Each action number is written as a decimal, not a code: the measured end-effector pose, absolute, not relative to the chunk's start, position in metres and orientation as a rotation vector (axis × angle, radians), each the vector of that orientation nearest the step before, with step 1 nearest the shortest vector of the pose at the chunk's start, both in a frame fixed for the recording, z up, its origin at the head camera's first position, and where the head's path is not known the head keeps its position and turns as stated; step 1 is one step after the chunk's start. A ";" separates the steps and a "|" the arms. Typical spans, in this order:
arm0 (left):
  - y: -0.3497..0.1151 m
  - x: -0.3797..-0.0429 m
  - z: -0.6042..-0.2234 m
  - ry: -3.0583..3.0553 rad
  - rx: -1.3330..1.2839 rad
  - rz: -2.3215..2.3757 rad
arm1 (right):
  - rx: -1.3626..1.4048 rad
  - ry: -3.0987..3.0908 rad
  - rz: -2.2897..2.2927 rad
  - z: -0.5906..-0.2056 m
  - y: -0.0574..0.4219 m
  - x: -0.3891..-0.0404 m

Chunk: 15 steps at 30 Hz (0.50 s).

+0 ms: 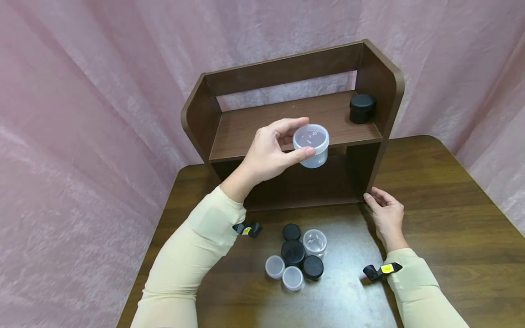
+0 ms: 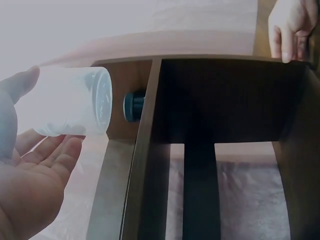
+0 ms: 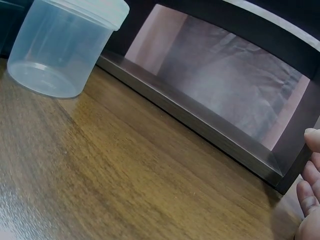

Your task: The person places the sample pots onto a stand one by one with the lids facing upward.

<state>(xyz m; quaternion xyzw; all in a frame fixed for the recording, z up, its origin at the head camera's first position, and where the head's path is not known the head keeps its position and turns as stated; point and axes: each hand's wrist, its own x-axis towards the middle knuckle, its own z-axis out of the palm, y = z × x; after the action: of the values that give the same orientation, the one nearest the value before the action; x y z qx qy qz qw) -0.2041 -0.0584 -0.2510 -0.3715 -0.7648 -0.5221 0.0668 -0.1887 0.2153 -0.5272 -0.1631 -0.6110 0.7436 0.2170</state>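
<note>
My left hand [image 1: 270, 150] holds a clear plastic jar with a lid [image 1: 311, 145] by its side, thumb in front and fingers behind. The jar is in the air before the upper board of a dark brown desk shelf [image 1: 287, 111]. In the left wrist view the same jar [image 2: 70, 102] appears sideways between thumb and fingers. Low on the shelf's right side panel, my right hand [image 1: 385, 218] grips the front edge, the thumb [image 3: 313, 139] against it. A black lidded jar [image 1: 362, 109] stands on the upper board, at its right end.
On the wooden table [image 1: 443, 205], before the shelf, several jars stand close together: black ones [image 1: 293, 252] and clear ones with lids [image 1: 315, 241]. The lower compartment [image 1: 303, 182] is in shadow. A pink curtain [image 1: 123, 68] hangs behind.
</note>
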 end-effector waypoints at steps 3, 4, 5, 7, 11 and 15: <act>-0.053 -0.213 -0.245 -2.321 -1.063 -1.622 | -0.453 -1.683 2.070 -0.527 0.214 -0.188; -0.051 -0.215 -0.243 -2.323 -1.052 -1.631 | -0.450 -1.683 2.068 -0.527 0.213 -0.188; -0.049 -0.218 -0.242 -2.324 -1.046 -1.634 | -0.446 -1.681 2.068 -0.527 0.213 -0.188; -0.044 -0.224 -0.242 -2.337 -1.027 -1.639 | -0.436 -1.675 2.067 -0.526 0.213 -0.188; -0.032 -0.236 -0.241 -2.395 -0.970 -1.637 | -0.430 -1.658 2.073 -0.526 0.213 -0.188; -0.014 -0.246 -0.242 -2.473 -0.912 -1.647 | -0.426 -1.687 2.049 -0.526 0.214 -0.188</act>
<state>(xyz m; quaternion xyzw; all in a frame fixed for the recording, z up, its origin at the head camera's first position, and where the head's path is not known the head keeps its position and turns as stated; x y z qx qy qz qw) -0.2457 -0.0142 -0.2416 -0.2934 -0.7955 -0.5299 0.0168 -0.1876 0.2142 -0.5259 -0.1544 -0.6115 0.7427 0.2249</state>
